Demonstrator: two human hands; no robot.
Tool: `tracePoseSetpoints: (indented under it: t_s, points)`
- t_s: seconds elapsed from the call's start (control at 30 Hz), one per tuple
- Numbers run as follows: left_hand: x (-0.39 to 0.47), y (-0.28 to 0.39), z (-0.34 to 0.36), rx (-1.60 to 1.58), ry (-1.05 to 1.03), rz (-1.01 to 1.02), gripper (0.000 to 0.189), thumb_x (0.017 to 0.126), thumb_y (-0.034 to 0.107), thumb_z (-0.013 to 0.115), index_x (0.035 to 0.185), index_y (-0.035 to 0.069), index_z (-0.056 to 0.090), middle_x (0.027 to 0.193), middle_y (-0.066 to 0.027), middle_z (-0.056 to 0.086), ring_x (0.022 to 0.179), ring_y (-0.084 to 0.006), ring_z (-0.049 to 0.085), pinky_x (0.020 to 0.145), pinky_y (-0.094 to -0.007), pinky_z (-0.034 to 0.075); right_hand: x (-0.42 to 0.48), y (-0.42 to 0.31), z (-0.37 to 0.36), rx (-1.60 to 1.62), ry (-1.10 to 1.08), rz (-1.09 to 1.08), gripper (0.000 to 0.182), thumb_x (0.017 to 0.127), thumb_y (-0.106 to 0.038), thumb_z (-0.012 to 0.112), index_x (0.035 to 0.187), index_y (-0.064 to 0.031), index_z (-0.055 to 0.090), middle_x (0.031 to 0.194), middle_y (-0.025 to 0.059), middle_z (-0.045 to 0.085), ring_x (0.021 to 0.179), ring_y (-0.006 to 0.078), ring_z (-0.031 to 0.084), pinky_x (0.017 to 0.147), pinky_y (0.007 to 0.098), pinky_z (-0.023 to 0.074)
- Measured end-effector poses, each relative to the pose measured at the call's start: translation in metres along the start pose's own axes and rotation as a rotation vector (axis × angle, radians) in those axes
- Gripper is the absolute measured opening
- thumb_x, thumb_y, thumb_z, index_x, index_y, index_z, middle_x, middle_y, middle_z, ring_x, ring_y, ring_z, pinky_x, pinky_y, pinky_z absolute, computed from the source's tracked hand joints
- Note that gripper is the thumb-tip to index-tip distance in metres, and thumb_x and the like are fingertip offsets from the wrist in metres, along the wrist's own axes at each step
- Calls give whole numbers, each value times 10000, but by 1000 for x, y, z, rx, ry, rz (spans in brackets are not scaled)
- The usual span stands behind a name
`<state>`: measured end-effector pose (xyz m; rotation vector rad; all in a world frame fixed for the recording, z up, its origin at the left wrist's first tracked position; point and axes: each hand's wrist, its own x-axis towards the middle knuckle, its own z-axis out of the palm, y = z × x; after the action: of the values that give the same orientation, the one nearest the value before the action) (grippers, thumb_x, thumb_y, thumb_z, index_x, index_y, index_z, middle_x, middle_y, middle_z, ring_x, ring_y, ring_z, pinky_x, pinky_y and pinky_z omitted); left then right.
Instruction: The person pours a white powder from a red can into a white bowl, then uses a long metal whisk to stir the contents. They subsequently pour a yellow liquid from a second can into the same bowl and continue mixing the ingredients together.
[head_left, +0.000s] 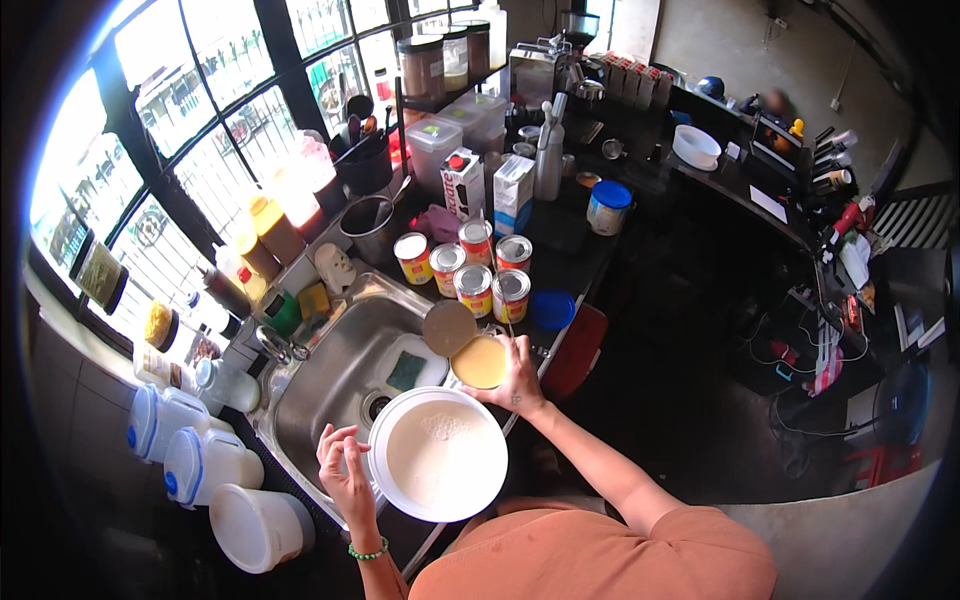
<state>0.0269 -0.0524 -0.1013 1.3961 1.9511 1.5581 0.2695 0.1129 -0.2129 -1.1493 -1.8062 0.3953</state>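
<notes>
My right hand (517, 375) is wrapped around an opened can (480, 362) of thick pale-yellow liquid. Its round metal lid (449, 328) is bent back over the far side. Just below the can is a white plastic tub (439, 510) holding a cream-coloured liquid (435, 472) with a patch of bubbles. My left hand (346, 465) is raised at the tub's left rim with fingers loosely bent and apart, holding nothing; whether a fingertip touches the rim is unclear. Several unopened-looking cans (474, 289) stand beyond the sink.
A steel sink (322, 367) with a green scouring pad (406, 371) lies beyond the tub. Cartons (463, 184), a blue-lidded container (609, 206) and a blue lid (553, 310) are on the counter. Lidded pitchers (214, 465) stand at left. Another person (772, 105) is far off.
</notes>
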Motion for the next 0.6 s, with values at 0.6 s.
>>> tracePoseSetpoints:
  t_s: [0.6]
  points:
    - [6,0,25,-214,-149,-114,227,978,145,550,1112,-29,607,1117,-124,632,1184,-222,520,1057,-345,351,13,-2,-4,63,4,50,964,573,-482,883,1287,-5,446,1086,190,454,938,349,605,796,426,546]
